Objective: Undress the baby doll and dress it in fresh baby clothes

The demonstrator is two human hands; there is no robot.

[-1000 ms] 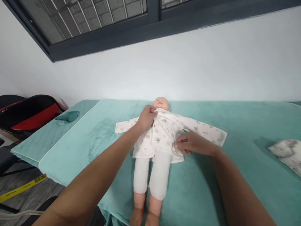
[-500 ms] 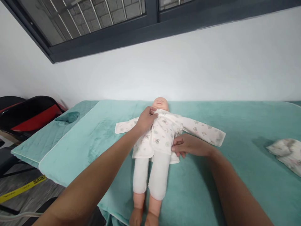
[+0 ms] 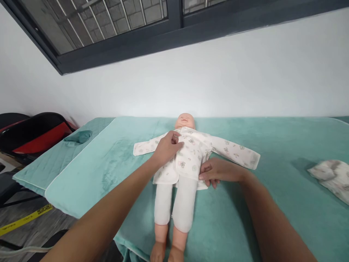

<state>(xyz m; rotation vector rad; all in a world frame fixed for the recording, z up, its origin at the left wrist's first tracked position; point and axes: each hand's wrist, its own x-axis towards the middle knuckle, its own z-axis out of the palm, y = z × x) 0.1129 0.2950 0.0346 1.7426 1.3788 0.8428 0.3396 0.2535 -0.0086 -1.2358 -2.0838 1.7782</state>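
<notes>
A baby doll (image 3: pixel 185 120) lies on its back, wearing a white long-sleeved baby shirt (image 3: pixel 191 145) with small printed figures and white trousers (image 3: pixel 183 207). Over the chest, just below the collar, is my left hand (image 3: pixel 168 146); its fingers are lightly curled, with a gap between thumb and forefinger. At the lower side edge of the shirt, my right hand (image 3: pixel 219 170) pinches the cloth between thumb and fingers. Both sleeves are spread out sideways, and no doll hands show at the cuffs. The front panels overlap, with a slit open near the hem.
A teal padded cover (image 3: pixel 272 203) lies under the doll, against a white wall (image 3: pixel 218 80). A crumpled printed cloth (image 3: pixel 331 176) lies at the far right. Black and red chairs (image 3: pixel 40 134) stand at the left, above yellow floor tape (image 3: pixel 25 220). A dark-framed window (image 3: pixel 122 45) is above.
My left hand has moved slightly down from the collar onto the upper chest. My right hand stays at the shirt's side edge, with its fingers slightly shifted. The doll lies as before.
</notes>
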